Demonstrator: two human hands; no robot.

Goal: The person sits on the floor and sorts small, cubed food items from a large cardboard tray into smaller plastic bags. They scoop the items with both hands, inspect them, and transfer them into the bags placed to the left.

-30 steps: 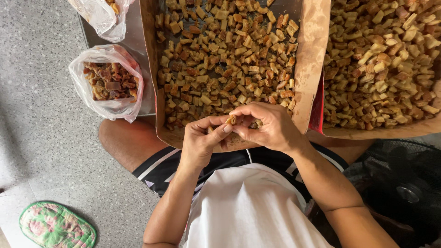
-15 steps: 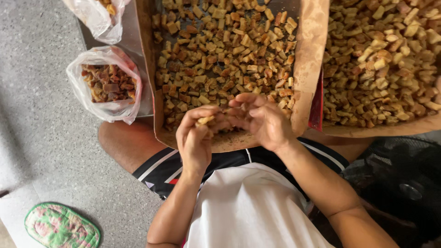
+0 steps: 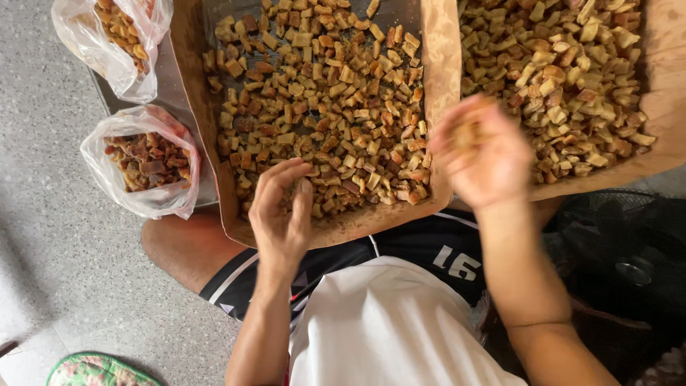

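Two hands are in front of me, just above the lap in a white shirt [image 3: 389, 322] and dark shorts [image 3: 421, 250]. My left hand [image 3: 282, 214] hovers at the near edge of the left tray [image 3: 436, 86], fingers loosely curled and apart; I can't tell whether a piece sits between them. My right hand [image 3: 479, 150] is blurred over the gap between the two trays, fingers cupped together around what looks like a few brown pieces, though the blur keeps me from being sure. Beyond the left hand, the paper-lined left tray is spread with small brown and tan chunks [image 3: 321, 93]. The right tray [image 3: 664, 100] holds a thicker heap of paler chunks. Left of the trays, two clear plastic bags sit on the grey floor: the nearer bag [image 3: 143, 164] holds darker pieces, the farther bag [image 3: 114, 43] lighter ones. A floral slipper [image 3: 93, 370] lies at the lower left.
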